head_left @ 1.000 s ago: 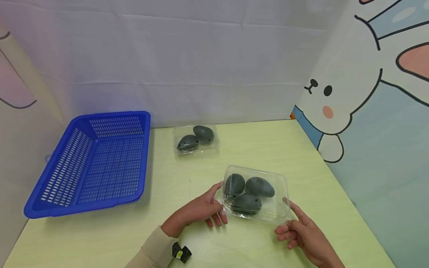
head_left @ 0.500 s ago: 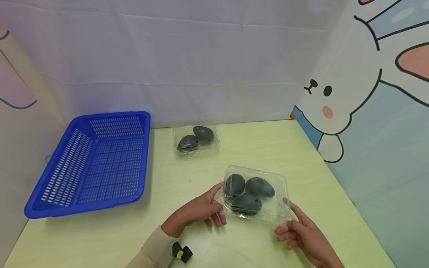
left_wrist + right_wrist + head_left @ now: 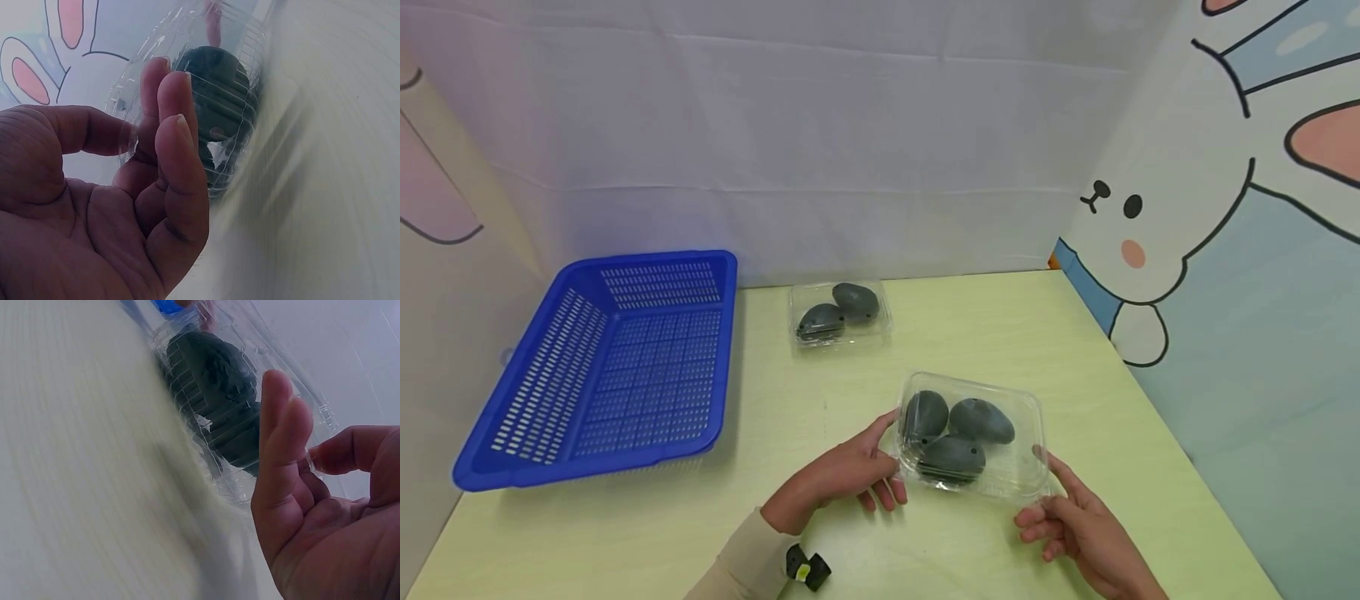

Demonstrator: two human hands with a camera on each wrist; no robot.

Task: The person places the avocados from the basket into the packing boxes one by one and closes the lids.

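Note:
A clear plastic clamshell box (image 3: 1015,467) with 3 dark grey-green, egg-shaped pieces (image 3: 982,420) inside sits low over the near part of the table. My left hand (image 3: 842,471) pinches its left rim between thumb and index finger, the other fingers hanging below. On the opposite side my right hand (image 3: 1086,529) pinches the right corner the same way. Seen in the left wrist view, the thumb is at the rim of the box (image 3: 225,94). The right wrist view shows the thumb and a finger meeting at the lid edge, with the dark pieces (image 3: 212,369) behind clear ridges.
A second clear box (image 3: 876,332) holding similar dark pieces stands at the back of the table, near the white curtain (image 3: 850,150). To the left is a blue slotted plastic basket (image 3: 726,375). A rabbit-print wall covering (image 3: 1240,400) borders the table on the right.

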